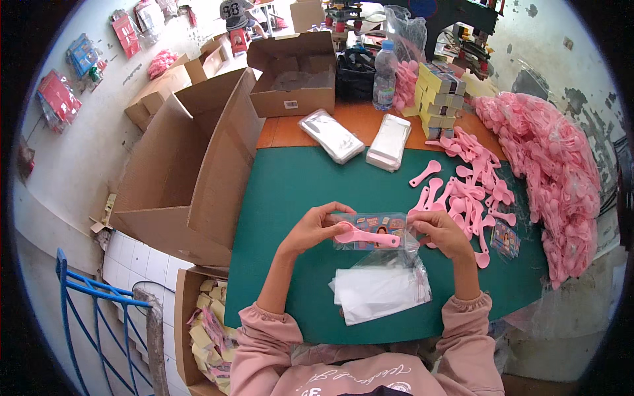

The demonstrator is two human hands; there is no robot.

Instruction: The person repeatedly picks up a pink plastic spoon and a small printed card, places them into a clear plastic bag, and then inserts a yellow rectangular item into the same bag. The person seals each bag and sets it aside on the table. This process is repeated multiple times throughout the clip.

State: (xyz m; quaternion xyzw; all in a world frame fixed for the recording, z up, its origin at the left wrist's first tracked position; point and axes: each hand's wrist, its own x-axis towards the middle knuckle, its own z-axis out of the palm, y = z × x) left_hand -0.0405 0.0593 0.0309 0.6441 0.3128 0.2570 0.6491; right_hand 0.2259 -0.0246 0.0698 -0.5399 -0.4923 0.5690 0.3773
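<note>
Above the green table, my left hand (317, 228) pinches a pink spoon (370, 236) against a colourful printed card (362, 220), its thumb lying over the spoon's bowl. The spoon's handle points right. At the card's right end, my right hand (446, 232) is closed on a clear plastic bag (413, 252), which hangs down below the card. Whether the card's right end is inside the bag I cannot tell. Just below both hands lies a loose stack of flat white-looking plastic bags (376, 294).
Pink spoons (472, 198) lie piled at right, near some printed cards (505, 239). Bagged spoons (541, 145) heap along the right edge. Farther back are two bag packs (330, 135), card stacks (441, 99) and a water bottle (385, 76). Cardboard boxes (221, 178) stand left.
</note>
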